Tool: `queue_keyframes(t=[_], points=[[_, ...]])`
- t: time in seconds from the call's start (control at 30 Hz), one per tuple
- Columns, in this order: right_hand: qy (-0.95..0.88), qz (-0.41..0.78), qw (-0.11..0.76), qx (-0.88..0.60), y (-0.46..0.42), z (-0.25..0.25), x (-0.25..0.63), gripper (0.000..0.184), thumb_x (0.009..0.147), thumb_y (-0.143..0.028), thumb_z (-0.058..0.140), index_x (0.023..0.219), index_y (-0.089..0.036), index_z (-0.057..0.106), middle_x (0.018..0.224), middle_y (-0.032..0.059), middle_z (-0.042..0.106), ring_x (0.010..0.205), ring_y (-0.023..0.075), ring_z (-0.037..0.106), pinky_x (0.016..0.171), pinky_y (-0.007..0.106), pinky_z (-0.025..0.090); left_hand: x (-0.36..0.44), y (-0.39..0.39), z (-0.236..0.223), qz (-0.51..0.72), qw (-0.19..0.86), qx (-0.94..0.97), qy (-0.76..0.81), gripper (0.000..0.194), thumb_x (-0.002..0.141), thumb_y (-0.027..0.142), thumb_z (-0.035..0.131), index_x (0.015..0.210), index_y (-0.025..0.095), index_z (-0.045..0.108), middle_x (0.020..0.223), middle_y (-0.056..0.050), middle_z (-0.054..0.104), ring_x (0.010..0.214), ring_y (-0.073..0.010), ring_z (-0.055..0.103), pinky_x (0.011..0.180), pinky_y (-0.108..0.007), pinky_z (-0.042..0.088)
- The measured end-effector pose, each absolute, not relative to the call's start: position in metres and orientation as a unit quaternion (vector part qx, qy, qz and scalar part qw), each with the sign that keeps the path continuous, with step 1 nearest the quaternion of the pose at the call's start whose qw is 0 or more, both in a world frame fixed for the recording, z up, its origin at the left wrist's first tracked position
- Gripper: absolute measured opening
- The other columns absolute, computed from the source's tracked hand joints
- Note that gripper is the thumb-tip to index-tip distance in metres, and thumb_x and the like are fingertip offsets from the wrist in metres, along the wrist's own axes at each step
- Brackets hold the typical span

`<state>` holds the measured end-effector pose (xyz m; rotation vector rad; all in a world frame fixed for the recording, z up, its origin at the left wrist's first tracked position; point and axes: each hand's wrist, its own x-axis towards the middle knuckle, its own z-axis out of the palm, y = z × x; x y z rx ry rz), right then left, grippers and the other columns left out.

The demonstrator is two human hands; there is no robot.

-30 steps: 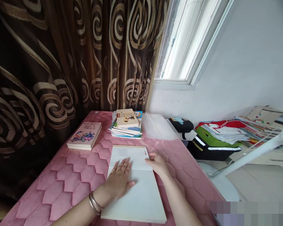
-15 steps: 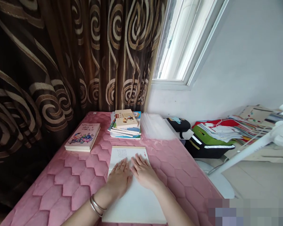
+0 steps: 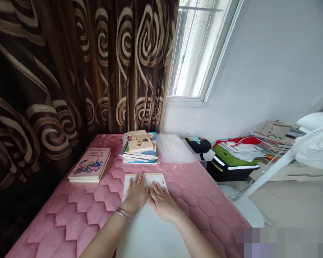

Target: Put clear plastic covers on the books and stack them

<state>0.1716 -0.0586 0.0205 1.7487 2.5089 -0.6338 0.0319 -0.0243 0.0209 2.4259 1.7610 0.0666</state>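
Note:
A long pale sheet [image 3: 153, 233] with a small red mark near its top right corner lies flat in front of me; whether it is a loose paper or an opened book cover I cannot tell. My left hand [image 3: 136, 190], with bangles on the wrist, rests palm down on its upper left part, fingers stretched towards the far edge. Beside it, my right hand [image 3: 161, 201] lies flat on the sheet too, fingers spread and thumb close to the left hand. Neither hand grips anything.
Several stacked books [image 3: 140, 147] stand beyond the sheet, with clear plastic covers [image 3: 172, 148] to their right. More books [image 3: 90, 165] lie at left on the pink quilted surface [image 3: 56, 222]. A white fan [image 3: 274, 170] stands at right, near a green-topped bag [image 3: 231, 161].
My left hand has slid up the sheet towards its far edge, covering the printed text. The right hand stays flat nearby. The view has shifted slightly.

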Motion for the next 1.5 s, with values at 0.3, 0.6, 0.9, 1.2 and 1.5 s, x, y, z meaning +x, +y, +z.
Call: queue_keyframes(t=[0.3,0.6,0.9,1.2,1.5], points=[[0.774,-0.26,-0.032,0.576,-0.035,0.033,0.154,0.062,0.097,-0.046,0.015,0.148,-0.011,0.022,0.155,0.0127,0.019,0.144,0.0241,0.009,0.115,0.041,0.014,0.024,-0.011,-0.002,0.006,0.111,0.802,0.587,0.067,0.089,0.037,0.024,0.149,0.01,0.012,0.157,-0.007,0.006,0.145,-0.0227,0.002,0.117,-0.047,0.004],[0.785,-0.257,-0.078,0.559,-0.003,0.011,0.149,0.075,0.094,-0.057,0.009,0.149,-0.007,0.013,0.157,0.0104,0.006,0.145,0.0192,-0.003,0.116,0.037,0.002,0.025,-0.009,0.001,0.001,0.114,0.808,0.578,0.065,0.089,0.036,0.023,0.149,0.012,0.014,0.157,-0.007,0.009,0.145,-0.0238,0.004,0.116,-0.05,0.005],[0.754,-0.176,0.011,0.633,-0.009,0.018,0.197,0.077,0.093,-0.055,0.012,0.149,-0.002,0.011,0.157,0.013,0.002,0.145,0.0203,-0.002,0.117,0.036,0.003,-0.014,-0.009,0.01,-0.006,0.059,0.728,0.683,0.059,0.093,0.037,0.015,0.148,0.017,0.021,0.156,-0.005,0.018,0.144,-0.0265,0.016,0.111,-0.064,-0.001],[0.756,-0.153,-0.001,0.636,-0.004,0.004,0.194,0.076,0.093,-0.053,0.015,0.148,-0.002,0.013,0.157,0.0125,0.002,0.145,0.0218,0.0,0.116,0.036,0.004,0.04,-0.016,0.021,0.047,0.012,0.784,0.619,0.059,0.092,0.034,0.023,0.147,0.012,0.024,0.154,-0.012,0.024,0.144,-0.0263,0.013,0.115,-0.056,0.0],[0.752,-0.15,0.025,0.641,-0.005,0.019,0.19,0.077,0.093,-0.055,0.018,0.148,0.0,0.014,0.156,0.0141,0.004,0.145,0.0241,0.0,0.116,0.039,0.003,0.017,-0.009,0.01,0.013,0.131,0.788,0.601,0.068,0.09,0.045,0.018,0.149,0.011,0.014,0.157,-0.005,0.009,0.145,-0.0221,0.008,0.115,-0.056,0.001]])
